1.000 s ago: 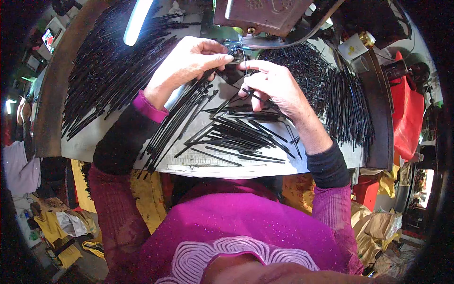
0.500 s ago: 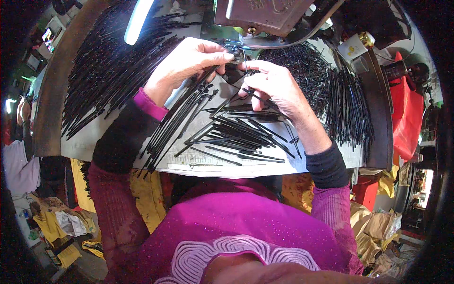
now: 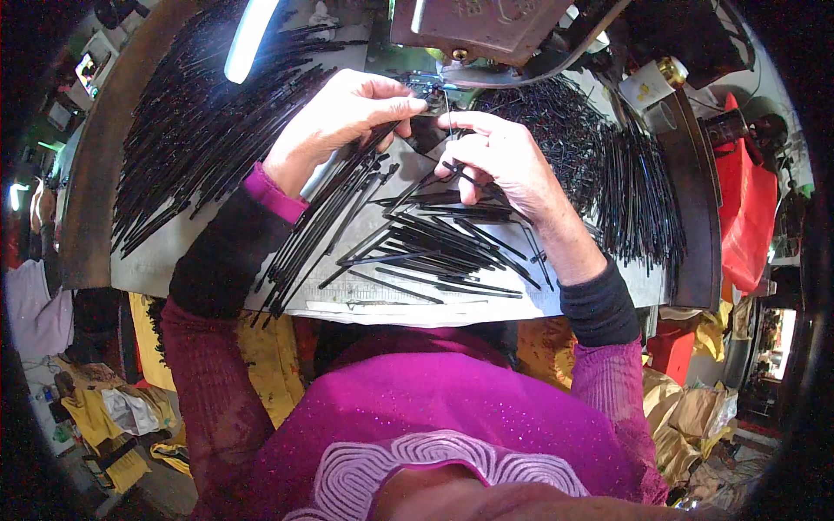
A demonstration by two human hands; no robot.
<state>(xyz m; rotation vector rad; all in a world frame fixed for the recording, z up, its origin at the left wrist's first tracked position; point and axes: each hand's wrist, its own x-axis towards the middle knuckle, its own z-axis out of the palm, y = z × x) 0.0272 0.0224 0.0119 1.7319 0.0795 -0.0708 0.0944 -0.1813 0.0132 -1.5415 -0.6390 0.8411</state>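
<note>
At the machine's working point, my left hand (image 3: 334,122) is closed, thumb and forefinger pinched together near the small metal parts. Several thin black strips (image 3: 334,208) run down from beneath its fingers toward the table's front edge. To the right, my right hand (image 3: 504,161) is closed too, its fingers pinching a thin black strip (image 3: 455,168) that crosses below the fingertips. A fine upright rod or thread (image 3: 450,113) stands between the hands. Just above them is the brown metal machine head (image 3: 482,30). What exactly sits between the left fingertips is hidden.
A large heap of black strips (image 3: 200,122) covers the table's left side; another heap (image 3: 556,122) lies at right. Loose strips (image 3: 443,247) lie in front of me on the pale tabletop (image 3: 486,309). A lamp tube (image 3: 253,39) hangs overhead. A can (image 3: 653,82) stands back right, near a red bag (image 3: 749,217).
Both hands hold nearly the same place and grip. My right hand has shifted very slightly left, and the view has moved a little.
</note>
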